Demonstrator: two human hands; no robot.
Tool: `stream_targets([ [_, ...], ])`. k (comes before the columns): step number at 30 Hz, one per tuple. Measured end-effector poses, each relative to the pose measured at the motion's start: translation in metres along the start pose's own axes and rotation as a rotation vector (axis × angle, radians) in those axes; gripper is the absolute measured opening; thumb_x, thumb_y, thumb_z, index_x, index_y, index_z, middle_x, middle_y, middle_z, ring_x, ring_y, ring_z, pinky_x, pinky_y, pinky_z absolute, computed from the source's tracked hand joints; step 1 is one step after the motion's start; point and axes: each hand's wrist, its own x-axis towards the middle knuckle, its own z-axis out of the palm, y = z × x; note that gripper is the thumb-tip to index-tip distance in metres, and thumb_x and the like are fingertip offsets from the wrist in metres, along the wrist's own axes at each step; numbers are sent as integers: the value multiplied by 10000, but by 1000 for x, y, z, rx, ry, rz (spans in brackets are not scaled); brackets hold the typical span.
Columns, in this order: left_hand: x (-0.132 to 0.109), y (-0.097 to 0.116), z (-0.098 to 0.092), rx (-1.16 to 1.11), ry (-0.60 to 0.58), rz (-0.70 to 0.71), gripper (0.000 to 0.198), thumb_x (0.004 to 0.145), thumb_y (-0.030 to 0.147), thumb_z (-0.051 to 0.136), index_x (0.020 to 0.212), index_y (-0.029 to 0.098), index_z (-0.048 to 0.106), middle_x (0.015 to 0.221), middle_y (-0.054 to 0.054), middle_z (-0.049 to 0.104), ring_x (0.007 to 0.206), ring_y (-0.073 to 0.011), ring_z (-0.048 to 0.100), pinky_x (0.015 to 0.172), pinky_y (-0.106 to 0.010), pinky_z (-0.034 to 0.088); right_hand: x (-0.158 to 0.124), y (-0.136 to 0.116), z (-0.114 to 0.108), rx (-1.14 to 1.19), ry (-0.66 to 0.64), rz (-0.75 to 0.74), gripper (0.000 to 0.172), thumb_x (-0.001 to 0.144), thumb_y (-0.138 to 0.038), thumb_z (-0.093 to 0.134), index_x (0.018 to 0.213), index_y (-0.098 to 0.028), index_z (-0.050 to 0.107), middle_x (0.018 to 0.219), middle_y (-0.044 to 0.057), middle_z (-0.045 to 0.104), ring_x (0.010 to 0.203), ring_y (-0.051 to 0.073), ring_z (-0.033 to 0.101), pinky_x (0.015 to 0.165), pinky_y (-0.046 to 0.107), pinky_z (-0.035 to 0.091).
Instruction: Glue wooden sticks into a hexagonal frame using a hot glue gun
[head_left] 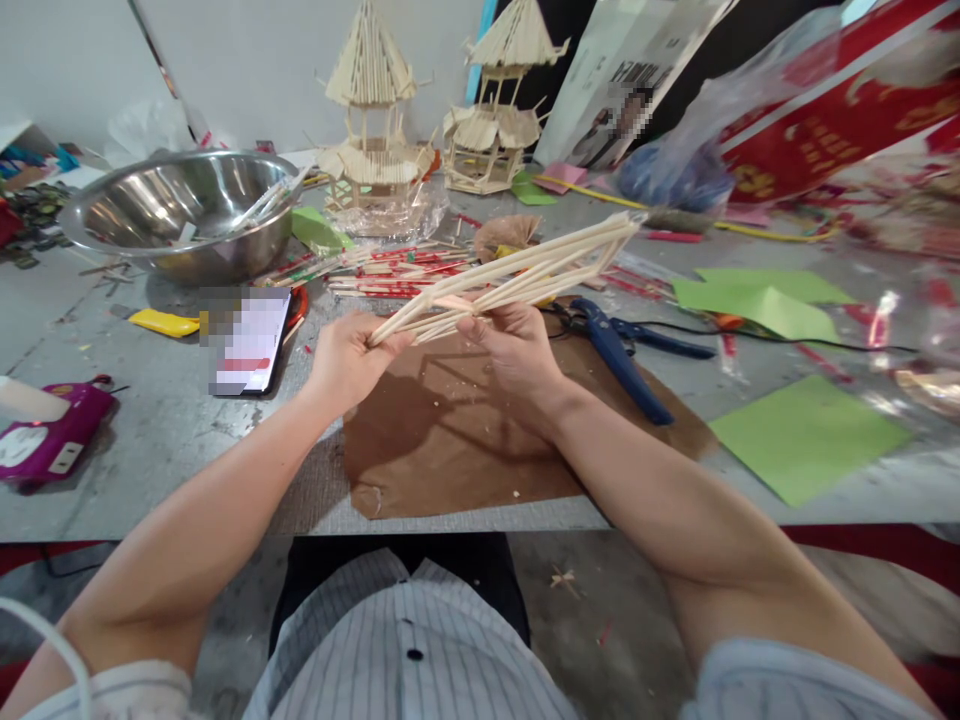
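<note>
The left hand (351, 360) has its fingers clamped on the left end of the frame (574, 255), and the right hand (514, 345) has its fingers clamped on the same frame near its middle. The frame, made of thin pale sticks, is in the air above the brown sheet (450, 470), its right end pointing toward the far right.

The thin sticks could bend or crack if both hands pressed too hard, and a joint could come loose if one hand twisted against the other. The right end has no support, so a quick turn could knock it on other things; how near it is to them, one cannot tell. The pliers (637, 375) lie just beside the right hand, partly on the sheet, so the right forearm could push them. The cable (750, 338) might also be caught.

The surface (150, 370) is grey and crowded. The sheet lies at the middle of its near edge. Toward the left edge are the phone (251, 340), the yellow cutter (165, 321) and the metal bowl (202, 262). Red and white sticks (405, 268) lie beyond the hands, and two stick towers (371, 75) stand near the far edge, before a pale wall (247, 70). Green paper (810, 440) lies toward the right edge.
</note>
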Motion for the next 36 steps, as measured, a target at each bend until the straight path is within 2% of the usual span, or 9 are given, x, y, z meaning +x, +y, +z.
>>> stream_targets([
  [11,0,1,0,-38,0,-12,253,739,357,581,551,190,606,573,-3,581,601,-139,516,584,-277,394,-1,5,0,45,45,33,327,532,-480,778,755,-266,670,736,-55,663,719,130,592,765,296,474],
  [14,2,-1,0,-94,-14,-57,227,699,388,621,593,189,647,603,-6,615,589,-135,535,568,-267,405,-1,4,0,70,25,51,325,532,-478,781,755,-268,672,730,-54,669,722,133,600,769,298,477],
  [18,4,-2,1,-215,-65,-90,225,650,395,669,733,190,707,701,-11,676,667,-153,595,617,-264,452,0,1,1,73,13,61,360,515,-517,776,759,-273,676,726,-43,682,762,155,623,810,324,478],
  [20,3,-1,1,-273,-54,-100,235,642,379,685,771,185,714,751,-21,694,706,-161,613,650,-272,468,0,1,1,85,14,55,364,516,-510,778,772,-271,678,736,-40,690,784,164,632,831,335,476],
  [26,-4,1,10,-473,22,-159,215,621,374,734,682,171,696,775,-49,704,758,-171,633,735,-312,509,-5,5,8,167,-8,57,298,574,-461,766,775,-264,670,738,-37,692,796,164,643,813,344,489],
  [31,-7,5,16,-659,68,-261,338,566,411,772,811,184,721,812,-52,722,771,-191,657,734,-351,545,-12,-1,19,208,33,123,336,530,-479,780,746,-248,668,750,-31,695,798,166,644,817,345,497],
  [36,-9,8,17,-715,81,-250,372,572,424,771,856,187,729,846,-54,730,782,-195,671,722,-337,560,-16,-2,28,192,15,153,335,568,-526,735,749,-251,670,734,-22,682,832,174,637,845,355,486],
])
